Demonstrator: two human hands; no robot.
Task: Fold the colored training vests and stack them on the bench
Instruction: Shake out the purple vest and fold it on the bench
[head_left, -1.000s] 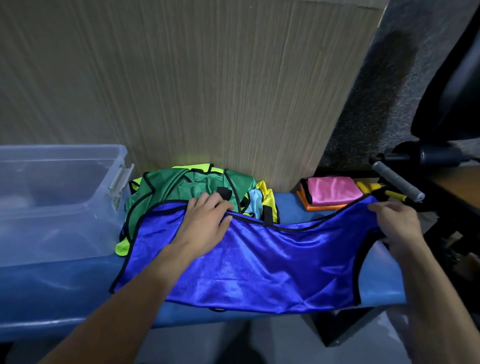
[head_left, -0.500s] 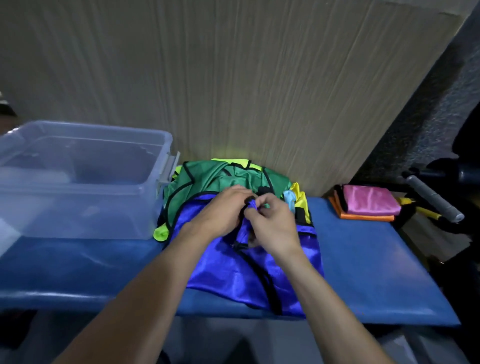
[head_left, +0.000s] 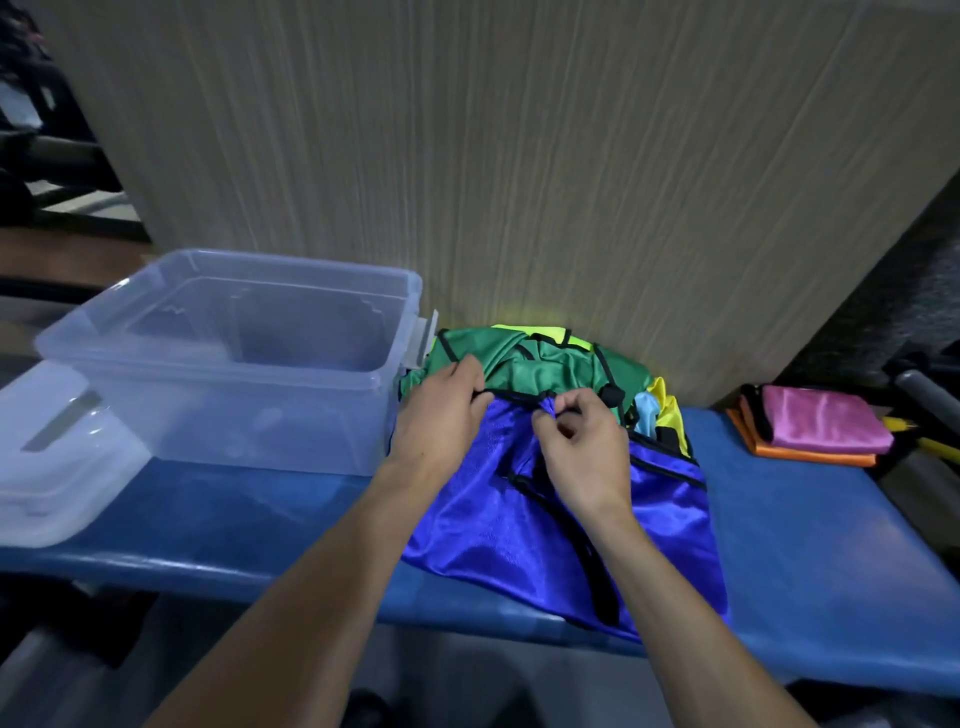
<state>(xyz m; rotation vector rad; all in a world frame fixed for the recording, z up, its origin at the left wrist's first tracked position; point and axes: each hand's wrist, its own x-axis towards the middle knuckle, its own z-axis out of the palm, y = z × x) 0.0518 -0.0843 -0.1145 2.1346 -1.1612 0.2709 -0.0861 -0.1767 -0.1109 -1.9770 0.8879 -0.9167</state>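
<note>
Blue vest (head_left: 519, 525) lies folded on the bench (head_left: 810, 540), its black-trimmed top edge pinched by the left hand (head_left: 441, 421) and right hand (head_left: 582, 447), close together.

Blue padded bench (head_left: 810, 525), glossy top, running left to right against a pale wood-grain wall.

At far left, resting on it: clear plastic lid (head_left: 57, 457), flat. Just beside that, touching: clear plastic bin (head_left: 244, 358), open-topped, latch on its right end.

Centre: blue vest (head_left: 524, 525) with black trim, doubled over, spread on the top, front edge draping past the bench lip. Behind it, against the wall: loose heap of vests (head_left: 545, 364), green uppermost, yellow and light blue showing at the right side.

Toward the right end, well apart from the heap: small folded stack (head_left: 815, 431), pink over orange.
</note>
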